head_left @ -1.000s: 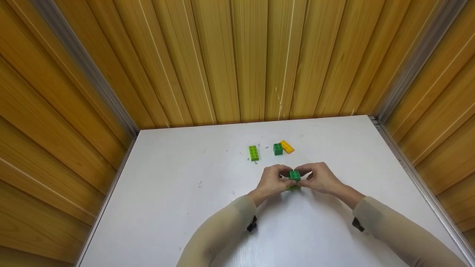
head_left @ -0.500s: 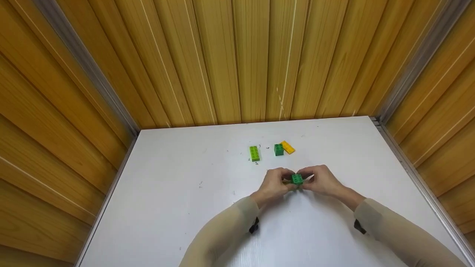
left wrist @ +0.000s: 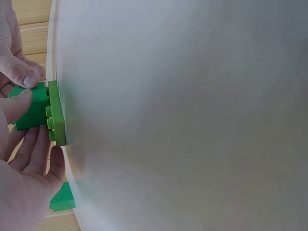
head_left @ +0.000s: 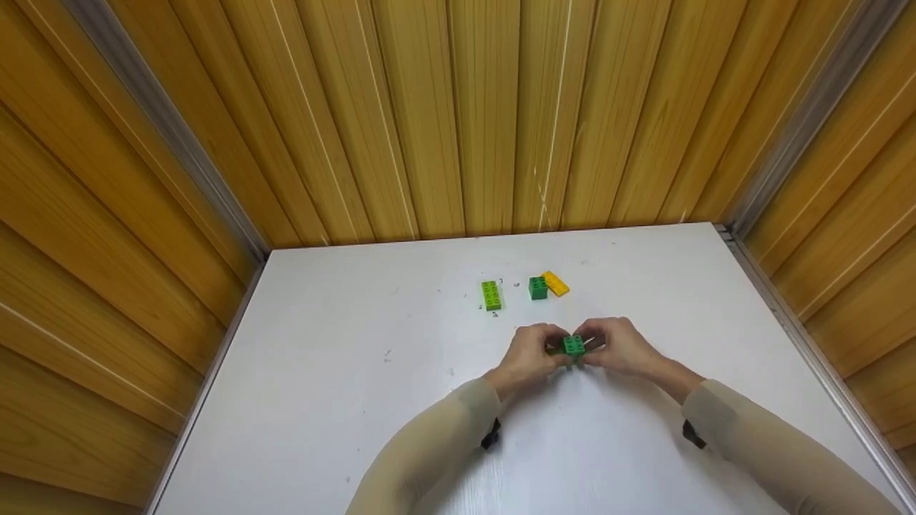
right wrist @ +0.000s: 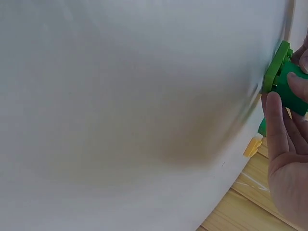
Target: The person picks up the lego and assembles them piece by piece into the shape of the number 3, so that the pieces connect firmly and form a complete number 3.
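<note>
- While the left hand (head_left: 531, 352) pinches the green brick (head_left: 573, 346) from 9 o'clock, the right hand (head_left: 618, 348) grips it from 3 o'clock.
- Beneath it sits a lime plate (left wrist: 58, 115), how firmly joined I cannot tell.
- On the white surface (head_left: 358, 307), a lime block (head_left: 491, 295) lies at 10 o'clock, a second green block (head_left: 537, 289) at 11, a yellow plate (head_left: 556, 283) beside it.
</note>
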Demonstrator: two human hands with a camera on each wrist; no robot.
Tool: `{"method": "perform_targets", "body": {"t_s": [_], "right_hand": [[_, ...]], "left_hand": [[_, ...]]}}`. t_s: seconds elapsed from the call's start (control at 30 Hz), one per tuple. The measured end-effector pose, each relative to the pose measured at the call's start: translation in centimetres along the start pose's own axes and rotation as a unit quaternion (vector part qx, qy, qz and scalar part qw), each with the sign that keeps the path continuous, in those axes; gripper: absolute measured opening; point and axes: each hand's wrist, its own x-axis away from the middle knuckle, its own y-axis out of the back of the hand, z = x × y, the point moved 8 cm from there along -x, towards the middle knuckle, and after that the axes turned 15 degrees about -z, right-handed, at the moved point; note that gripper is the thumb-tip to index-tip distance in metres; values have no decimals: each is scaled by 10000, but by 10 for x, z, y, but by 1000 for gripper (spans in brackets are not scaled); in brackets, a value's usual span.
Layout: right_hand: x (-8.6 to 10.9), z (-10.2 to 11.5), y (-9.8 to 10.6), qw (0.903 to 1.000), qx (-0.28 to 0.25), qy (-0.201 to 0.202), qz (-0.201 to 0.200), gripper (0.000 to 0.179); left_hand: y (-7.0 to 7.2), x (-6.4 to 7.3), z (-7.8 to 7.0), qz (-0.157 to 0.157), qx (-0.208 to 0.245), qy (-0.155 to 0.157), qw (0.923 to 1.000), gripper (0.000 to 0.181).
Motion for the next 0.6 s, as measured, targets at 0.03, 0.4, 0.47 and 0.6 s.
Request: {"method": "perform_targets", "body": {"t_s": [0.03, 0.4, 0.47, 0.6], "right_hand": [[-1, -1, 0, 10000, 2, -24, 16, 34], [-3, 4, 1, 9989, -102, 426, 143, 27], [-4, 4, 1, 9990, -141, 400, 168, 27], [-7, 3, 0, 9991, -124, 317, 250, 28]], "left_hand": [[0, 0, -1, 10, -16, -9, 10000, 31], [-8, -3, -5, 160, -1020, -504, 9934, 30], [-7, -2, -9, 208, -1118, -525, 9921, 29], [-8, -3, -10, 187, -1181, -584, 9911, 26]]}}
